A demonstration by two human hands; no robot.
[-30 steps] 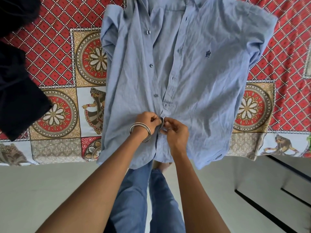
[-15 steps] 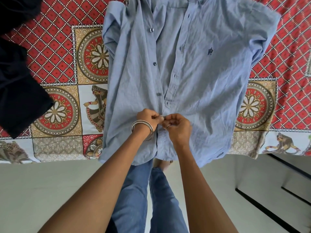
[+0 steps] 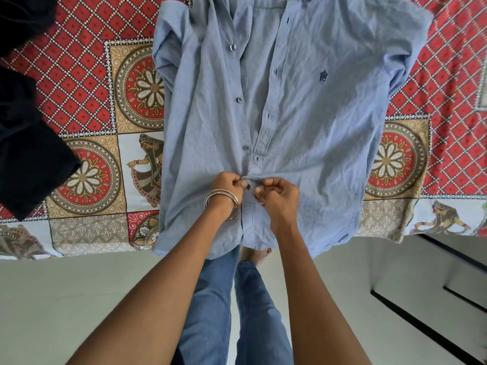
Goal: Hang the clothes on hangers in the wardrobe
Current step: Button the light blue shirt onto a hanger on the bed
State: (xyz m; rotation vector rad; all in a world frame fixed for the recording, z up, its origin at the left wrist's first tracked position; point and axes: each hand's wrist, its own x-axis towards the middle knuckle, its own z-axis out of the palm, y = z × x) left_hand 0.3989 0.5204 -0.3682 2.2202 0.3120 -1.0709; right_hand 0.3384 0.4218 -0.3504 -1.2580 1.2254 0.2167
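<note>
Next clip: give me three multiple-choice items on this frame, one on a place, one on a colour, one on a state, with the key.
1. Where does the shirt lie?
A. on the patterned bedspread
B. on a hanger
C. on the floor

2. What colour is the shirt?
A. white
B. light blue
C. red

3. What are the left hand and right hand doing?
A. hanging idle
B. pressing flat
C. pinching the shirt's front edges

Key: 1 A, it is spread over the bedspread; 2 B, its fabric is pale blue; 3 C, both hands' fingers curl at a lower button.
</note>
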